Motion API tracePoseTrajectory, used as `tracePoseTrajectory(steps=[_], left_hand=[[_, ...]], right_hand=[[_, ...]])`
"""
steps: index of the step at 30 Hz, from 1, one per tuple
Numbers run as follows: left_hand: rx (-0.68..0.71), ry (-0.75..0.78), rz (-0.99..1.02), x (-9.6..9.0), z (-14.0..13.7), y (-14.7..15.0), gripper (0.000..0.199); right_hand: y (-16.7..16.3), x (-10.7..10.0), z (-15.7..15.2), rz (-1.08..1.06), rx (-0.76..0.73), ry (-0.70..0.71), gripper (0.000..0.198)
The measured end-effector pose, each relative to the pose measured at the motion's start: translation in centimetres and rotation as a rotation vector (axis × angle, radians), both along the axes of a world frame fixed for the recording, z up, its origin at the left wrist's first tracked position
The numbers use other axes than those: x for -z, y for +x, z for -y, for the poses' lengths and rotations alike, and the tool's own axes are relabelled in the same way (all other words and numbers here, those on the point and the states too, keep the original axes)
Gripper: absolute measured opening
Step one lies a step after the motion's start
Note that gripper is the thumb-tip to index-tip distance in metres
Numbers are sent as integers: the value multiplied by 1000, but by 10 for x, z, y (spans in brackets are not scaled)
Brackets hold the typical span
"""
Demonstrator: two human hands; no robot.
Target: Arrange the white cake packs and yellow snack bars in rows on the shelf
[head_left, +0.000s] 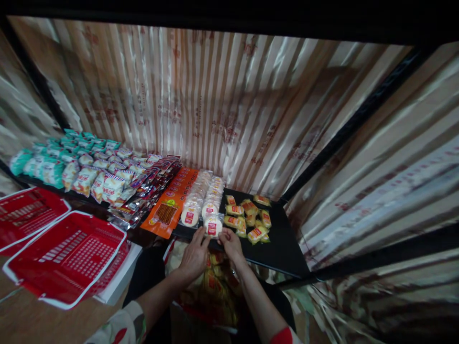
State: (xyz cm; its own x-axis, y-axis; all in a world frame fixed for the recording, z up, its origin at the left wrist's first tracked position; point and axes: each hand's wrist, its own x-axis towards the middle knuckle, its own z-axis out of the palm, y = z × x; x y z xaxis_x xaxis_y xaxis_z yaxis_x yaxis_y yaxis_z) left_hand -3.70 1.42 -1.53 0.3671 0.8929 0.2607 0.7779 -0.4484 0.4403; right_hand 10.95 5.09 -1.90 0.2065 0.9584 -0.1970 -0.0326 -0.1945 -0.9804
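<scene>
Between my two hands is a round white rice cracker packet [214,226] with a red label, at the front of a row. Thumb and fingers of my left hand [194,254] pinch its left edge, and my right hand [232,242] grips the right edge. Behind it runs a row of similar cracker packets [214,191], with a second row [195,196] to its left. Several small yellow-wrapped snacks [257,234] lie loosely on the black shelf [278,253] right of my hands. Below my wrists, a bag [215,286] holds more yellow packets, partly hidden by my arms.
Left of the crackers lie an orange snack bag [168,203], dark foil packets [158,174], white packets [107,186] and teal packets [52,167]. Red baskets [77,248] with white handles stand at lower left. Black posts [355,124] frame the shelf before a striped curtain [215,95].
</scene>
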Motion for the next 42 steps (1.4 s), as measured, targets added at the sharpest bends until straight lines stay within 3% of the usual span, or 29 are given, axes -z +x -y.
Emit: tracePoseTrajectory(steps=[6, 14, 21, 28, 31, 36, 38, 40, 42], left_hand=[[-21, -65, -1, 5, -19, 7, 51], [-22, -72, -16, 8, -27, 7, 50], [10, -88, -23, 11, -36, 9, 48], [33, 7, 45, 20, -37, 7, 48], [-26, 124, 183, 2, -22, 3, 38], [-161, 411, 532, -76, 13, -20, 20], [-195, 481, 623, -99, 18, -32, 18], [-264, 455, 625, -101, 12, -42, 17], [-352, 294, 552, -85, -1, -47, 20]], right_hand=[[-5, -2, -22, 229, -32, -15, 18], [-11, -15, -27, 870, -65, -118, 18], [-13, -13, -26, 896, -38, -123, 22], [-16, -8, -27, 968, -24, -150, 25], [-16, -1, -23, 942, 61, -74, 31], [-7, 13, -8, 732, 148, 235, 40], [-5, 15, 2, 693, 151, 315, 40], [-6, 14, 12, 683, 132, 356, 38], [-9, 12, 22, 682, 104, 390, 37]])
